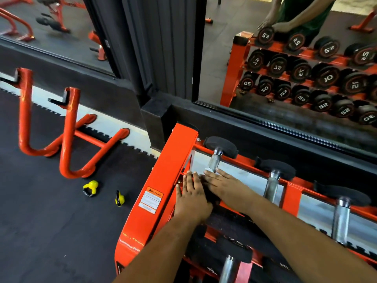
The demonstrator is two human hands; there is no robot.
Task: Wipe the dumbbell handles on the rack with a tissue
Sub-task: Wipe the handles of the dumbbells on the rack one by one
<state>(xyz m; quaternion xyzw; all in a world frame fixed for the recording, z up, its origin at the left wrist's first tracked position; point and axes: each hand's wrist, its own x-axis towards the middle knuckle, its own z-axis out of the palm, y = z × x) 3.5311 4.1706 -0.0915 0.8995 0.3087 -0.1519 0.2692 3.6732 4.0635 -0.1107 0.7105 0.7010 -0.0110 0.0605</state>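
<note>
Mirror [285, 58] wall | black floor [51, 221] | orange rack [163, 180] | kettlebells [90, 187]

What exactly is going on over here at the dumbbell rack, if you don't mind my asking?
A person is leaning over the orange rack, both hands on the leftmost dumbbell of the top row. The right hand presses a white tissue against the near end of its metal handle. The left hand rests flat on the dumbbell's near end.
</note>
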